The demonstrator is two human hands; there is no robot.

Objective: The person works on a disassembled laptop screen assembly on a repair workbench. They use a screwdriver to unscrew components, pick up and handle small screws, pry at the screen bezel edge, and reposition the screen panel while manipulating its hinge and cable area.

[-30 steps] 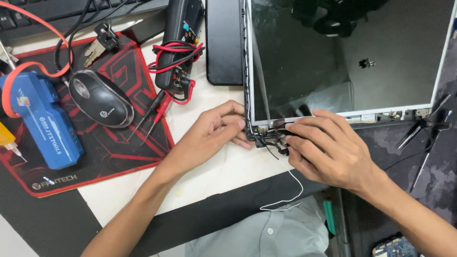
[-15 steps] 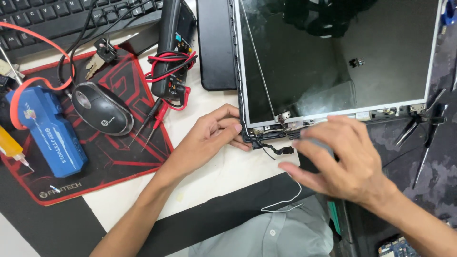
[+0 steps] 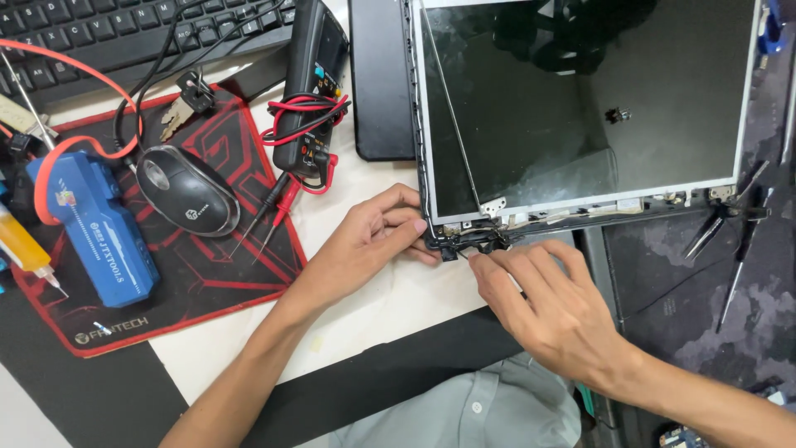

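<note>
A bare laptop screen panel (image 3: 580, 108) lies face up in its thin frame, hinge edge toward me. My left hand (image 3: 365, 245) pinches the frame's lower left corner (image 3: 433, 236) between thumb and fingers. Just right of that corner sits a small bundle of black cables and a hinge bracket (image 3: 489, 241). My right hand (image 3: 555, 311) rests palm down below it, fingers stretched out, with the index fingertip touching the bundle. Nothing is visibly gripped in that hand.
Left of the screen are a black multimeter (image 3: 315, 75) with red leads, a black slab (image 3: 380, 83), a mouse (image 3: 186, 191), a blue tool (image 3: 95, 236) and a syringe (image 3: 21, 245) on a red-black mat (image 3: 207, 282). A keyboard (image 3: 99, 41) lies behind. Tweezers (image 3: 730, 224) lie at right.
My right hand let go of its pinch on the cables, drew back toward me, and now reaches out flat with fingertips at the bundle. My left hand stayed on the corner.
</note>
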